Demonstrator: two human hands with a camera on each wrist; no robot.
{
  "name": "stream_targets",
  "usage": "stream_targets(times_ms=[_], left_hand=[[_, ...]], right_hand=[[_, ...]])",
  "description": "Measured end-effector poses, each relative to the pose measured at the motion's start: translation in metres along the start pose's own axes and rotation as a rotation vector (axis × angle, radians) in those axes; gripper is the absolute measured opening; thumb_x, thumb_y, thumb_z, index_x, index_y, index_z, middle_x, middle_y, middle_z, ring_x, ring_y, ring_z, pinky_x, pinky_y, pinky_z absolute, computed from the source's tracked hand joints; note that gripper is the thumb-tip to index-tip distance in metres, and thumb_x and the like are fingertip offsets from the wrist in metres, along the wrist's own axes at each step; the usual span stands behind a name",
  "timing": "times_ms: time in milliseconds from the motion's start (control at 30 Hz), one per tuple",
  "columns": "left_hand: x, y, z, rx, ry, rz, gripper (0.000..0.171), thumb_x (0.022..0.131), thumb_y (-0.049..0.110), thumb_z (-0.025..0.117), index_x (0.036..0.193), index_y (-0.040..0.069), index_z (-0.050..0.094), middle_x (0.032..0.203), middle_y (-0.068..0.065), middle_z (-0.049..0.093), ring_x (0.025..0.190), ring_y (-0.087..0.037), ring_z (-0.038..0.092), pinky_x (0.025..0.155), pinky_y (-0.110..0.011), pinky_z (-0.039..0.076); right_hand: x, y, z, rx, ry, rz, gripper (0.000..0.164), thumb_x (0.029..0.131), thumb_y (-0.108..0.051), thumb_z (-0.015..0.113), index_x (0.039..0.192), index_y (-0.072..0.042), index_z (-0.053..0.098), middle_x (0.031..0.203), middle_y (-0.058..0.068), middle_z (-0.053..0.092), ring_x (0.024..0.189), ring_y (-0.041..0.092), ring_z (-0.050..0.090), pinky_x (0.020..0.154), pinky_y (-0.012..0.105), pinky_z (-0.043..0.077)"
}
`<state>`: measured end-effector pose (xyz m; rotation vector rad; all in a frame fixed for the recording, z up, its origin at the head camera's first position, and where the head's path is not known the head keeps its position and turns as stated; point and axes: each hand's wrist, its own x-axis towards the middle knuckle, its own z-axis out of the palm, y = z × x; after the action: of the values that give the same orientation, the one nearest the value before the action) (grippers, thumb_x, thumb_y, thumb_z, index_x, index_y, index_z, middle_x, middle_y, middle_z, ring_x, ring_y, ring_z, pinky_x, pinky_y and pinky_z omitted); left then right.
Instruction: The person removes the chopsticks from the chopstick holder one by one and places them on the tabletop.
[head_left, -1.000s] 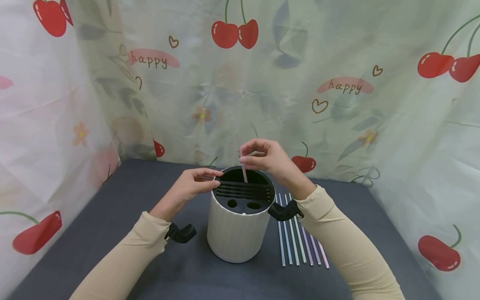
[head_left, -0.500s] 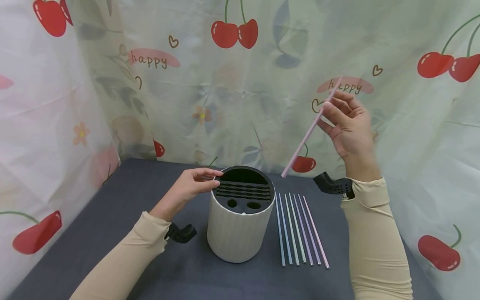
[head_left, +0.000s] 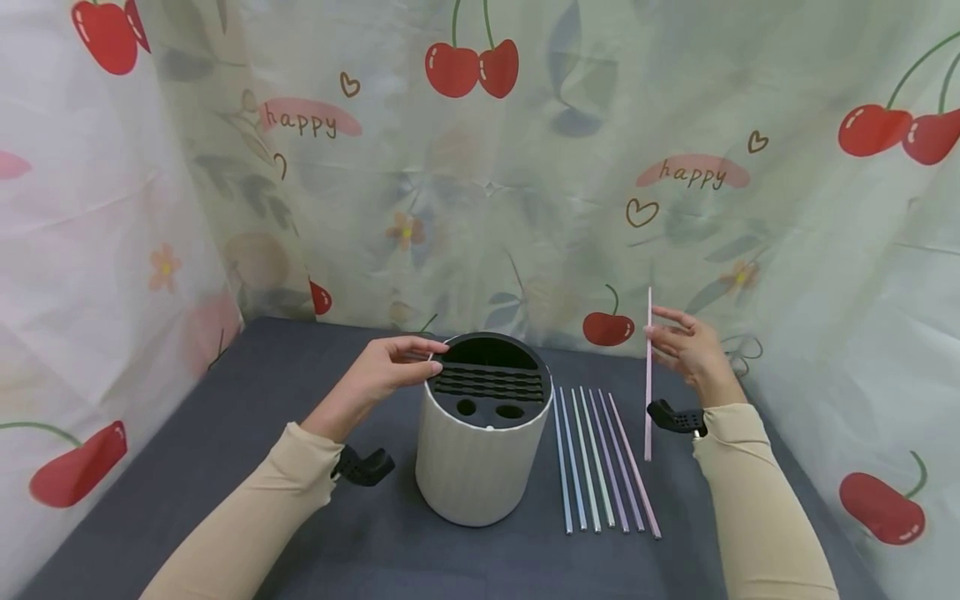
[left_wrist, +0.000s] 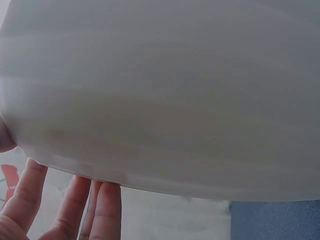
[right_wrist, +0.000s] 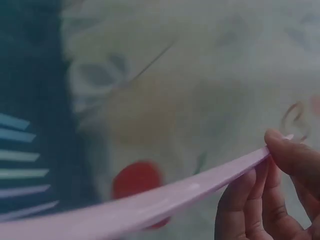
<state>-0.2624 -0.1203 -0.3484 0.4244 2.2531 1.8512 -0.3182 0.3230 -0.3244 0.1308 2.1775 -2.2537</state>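
Note:
My right hand (head_left: 688,346) pinches a pink chopstick (head_left: 648,383) between thumb and fingertips, to the right of the holder. The chopstick stands nearly upright in the head view, its thicker end down. Its thin tip shows at the thumb (right_wrist: 280,145) in the right wrist view. My left hand (head_left: 382,367) rests on the left rim of a round, off-white utensil holder (head_left: 480,471). The left fingers (left_wrist: 107,205) lie straight against its edge in the left wrist view. A black insert (head_left: 487,383) with a wide back opening, wavy slots and two holes tops the holder.
Several chopsticks (head_left: 603,462) in blue, green, purple and pink lie side by side on the dark tabletop (head_left: 315,500), right of the holder. A cherry-print curtain (head_left: 480,183) closes in the back and sides.
My right hand first held the pink chopstick over the holder's back opening, then raised it up and right; now it is lower, with the chopstick upright. My left hand stays on the rim.

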Motion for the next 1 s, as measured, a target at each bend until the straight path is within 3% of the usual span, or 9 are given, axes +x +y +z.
stream_targets(times_ms=[200, 400, 700, 1000], left_hand=[[0.0, 0.0, 0.0, -0.006, 0.001, 0.007, 0.042, 0.089, 0.029, 0.072, 0.128, 0.015, 0.064, 0.128, -0.008, 0.062, 0.121, -0.024, 0.055, 0.103, -0.047, 0.042], [0.0, -0.001, 0.001, 0.005, 0.006, 0.01, 0.041, 0.089, 0.027, 0.072, 0.127, 0.015, 0.064, 0.127, -0.008, 0.063, 0.119, -0.024, 0.057, 0.102, -0.047, 0.043], [-0.001, 0.0, 0.001, 0.001, 0.01, 0.006, 0.041, 0.088, 0.026, 0.072, 0.127, 0.014, 0.065, 0.126, -0.007, 0.063, 0.118, -0.023, 0.057, 0.101, -0.046, 0.044], [-0.002, 0.0, 0.001, -0.011, 0.011, 0.004, 0.039, 0.089, 0.024, 0.072, 0.126, 0.014, 0.065, 0.126, -0.008, 0.063, 0.118, -0.023, 0.057, 0.101, -0.046, 0.043]], right_hand=[[0.01, 0.065, -0.02, -0.315, 0.073, 0.192, 0.057, 0.092, -0.011, 0.066, 0.145, -0.008, 0.044, 0.079, -0.015, 0.066, 0.075, 0.002, 0.064, 0.067, 0.024, 0.055], [0.012, 0.108, -0.031, -0.418, 0.115, 0.306, 0.054, 0.091, -0.005, 0.066, 0.141, -0.001, 0.047, 0.075, -0.004, 0.065, 0.063, 0.009, 0.061, 0.06, 0.027, 0.054], [0.018, 0.136, -0.028, -0.435, 0.174, 0.374, 0.048, 0.086, 0.002, 0.069, 0.132, 0.003, 0.054, 0.073, 0.001, 0.06, 0.062, 0.012, 0.058, 0.058, 0.028, 0.053], [0.018, 0.135, -0.021, -0.502, 0.161, 0.355, 0.041, 0.081, 0.003, 0.074, 0.12, 0.004, 0.063, 0.073, 0.002, 0.062, 0.062, 0.012, 0.058, 0.058, 0.027, 0.053]])
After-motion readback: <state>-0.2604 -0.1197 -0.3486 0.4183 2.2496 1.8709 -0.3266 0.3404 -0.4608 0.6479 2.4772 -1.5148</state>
